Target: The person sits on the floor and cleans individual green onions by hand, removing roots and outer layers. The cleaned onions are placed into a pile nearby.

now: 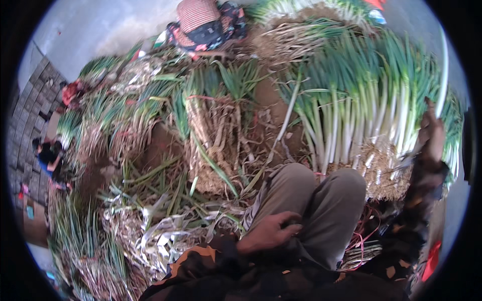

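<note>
My left hand [269,231] rests on my thigh, its fingers curled loosely; whether anything lies within them is hard to see. Out to the right, my right hand [433,129] is by the edge of a big row of cleaned green onions [361,120] with white stalks, green tops and brown roots. One long white stalk [443,75] rises from beside that hand, but the grip is blurred. Left of my knees lies a tied bundle of uncleaned green onions [211,139], with dry outer leaves and matted roots.
A person in a checked head covering [199,19] bends over onions at the top. Other people [51,160] sit at the far left beside paving. Peeled leaves [162,233] are heaped left of my legs. Pink ties [359,244] lie right of my knees; a red item [432,259] is at lower right.
</note>
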{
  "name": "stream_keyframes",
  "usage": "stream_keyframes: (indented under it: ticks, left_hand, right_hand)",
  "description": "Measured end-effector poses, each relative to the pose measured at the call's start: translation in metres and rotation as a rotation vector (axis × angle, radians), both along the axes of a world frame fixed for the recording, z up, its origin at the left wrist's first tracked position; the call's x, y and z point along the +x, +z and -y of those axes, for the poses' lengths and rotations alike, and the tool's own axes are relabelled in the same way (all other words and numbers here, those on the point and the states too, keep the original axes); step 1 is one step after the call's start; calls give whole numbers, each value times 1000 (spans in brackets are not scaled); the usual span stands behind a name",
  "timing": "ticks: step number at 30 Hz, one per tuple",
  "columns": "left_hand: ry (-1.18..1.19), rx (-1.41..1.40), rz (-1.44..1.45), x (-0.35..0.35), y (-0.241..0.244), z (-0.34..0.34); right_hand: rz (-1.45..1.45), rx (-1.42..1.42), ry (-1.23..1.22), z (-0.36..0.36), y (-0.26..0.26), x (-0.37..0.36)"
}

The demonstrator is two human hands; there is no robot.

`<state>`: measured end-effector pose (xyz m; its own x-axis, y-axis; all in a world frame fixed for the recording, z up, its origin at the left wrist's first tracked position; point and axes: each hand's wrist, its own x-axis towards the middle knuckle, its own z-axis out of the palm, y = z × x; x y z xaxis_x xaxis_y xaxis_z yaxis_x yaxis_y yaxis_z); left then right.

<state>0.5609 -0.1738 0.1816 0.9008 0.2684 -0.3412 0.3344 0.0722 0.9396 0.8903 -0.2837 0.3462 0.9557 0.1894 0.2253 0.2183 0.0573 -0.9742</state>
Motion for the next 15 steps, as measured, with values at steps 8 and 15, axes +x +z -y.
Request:
stream_keyframes:
  ticks: [8, 15]
  left_hand:
    - [654, 290, -220, -47, -56, -89]
    - [401, 737, -284, -9, -174, -166]
  right_hand:
    - [723, -996, -291, 117, -194, 250]
    - [93, -466, 468, -19, -106, -53]
